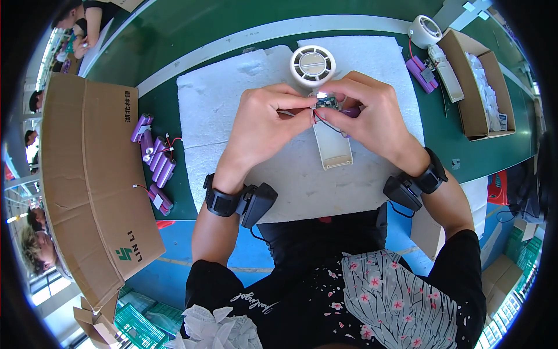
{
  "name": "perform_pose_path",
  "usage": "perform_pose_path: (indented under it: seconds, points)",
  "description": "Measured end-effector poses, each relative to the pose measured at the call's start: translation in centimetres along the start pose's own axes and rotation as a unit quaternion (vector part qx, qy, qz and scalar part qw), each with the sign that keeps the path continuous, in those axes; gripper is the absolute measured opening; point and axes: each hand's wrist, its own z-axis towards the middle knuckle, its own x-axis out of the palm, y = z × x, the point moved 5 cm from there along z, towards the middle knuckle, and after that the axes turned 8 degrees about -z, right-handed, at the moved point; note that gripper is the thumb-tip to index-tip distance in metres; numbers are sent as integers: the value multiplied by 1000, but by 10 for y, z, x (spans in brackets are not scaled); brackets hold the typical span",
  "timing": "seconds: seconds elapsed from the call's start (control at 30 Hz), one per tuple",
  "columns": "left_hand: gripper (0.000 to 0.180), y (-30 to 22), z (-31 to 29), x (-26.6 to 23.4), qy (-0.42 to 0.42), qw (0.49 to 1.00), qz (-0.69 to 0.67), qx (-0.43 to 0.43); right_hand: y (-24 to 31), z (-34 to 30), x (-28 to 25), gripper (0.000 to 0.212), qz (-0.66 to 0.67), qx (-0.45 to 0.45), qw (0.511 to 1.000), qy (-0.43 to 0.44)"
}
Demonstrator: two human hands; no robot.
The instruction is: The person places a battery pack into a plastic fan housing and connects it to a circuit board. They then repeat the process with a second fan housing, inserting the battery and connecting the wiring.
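Note:
A handheld fan lies on the foam with its round white head (313, 66) away from me and its open handle shell (334, 152) toward me. Over the handle, my right hand (376, 119) pinches a small green circuit board (327, 102) with a bright spot on it. A purple battery cell (351, 111) shows under the right fingers, partly hidden. My left hand (260, 123) is closed at the board's left edge, fingertips together on thin red and black wires (329, 124). What else those fingertips cover is hidden.
White foam sheets (215, 116) cover the green table. Purple battery packs (156, 154) lie left, beside a large cardboard box (99, 174). At right are another fan head (425, 31), a battery pack (422, 74), a handle shell (446, 72) and an open carton (482, 87). People sit far left.

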Motion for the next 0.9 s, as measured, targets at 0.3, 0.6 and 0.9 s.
perform_pose_path:
  seconds: [0.3, 0.6, 0.9]
  points:
    - [24, 3, 3, 0, 62, 996, -40, -55, 1, -1, -2, 19, 9, -1, 998, 63]
    - [30, 5, 5, 1, 79, 991, -78, -68, 2, -2, -1, 18, -17, -23, 999, 37]
    - [26, 9, 5, 3, 77, 991, -84, -68, 1, -3, 0, 21, -39, -13, 998, 37]
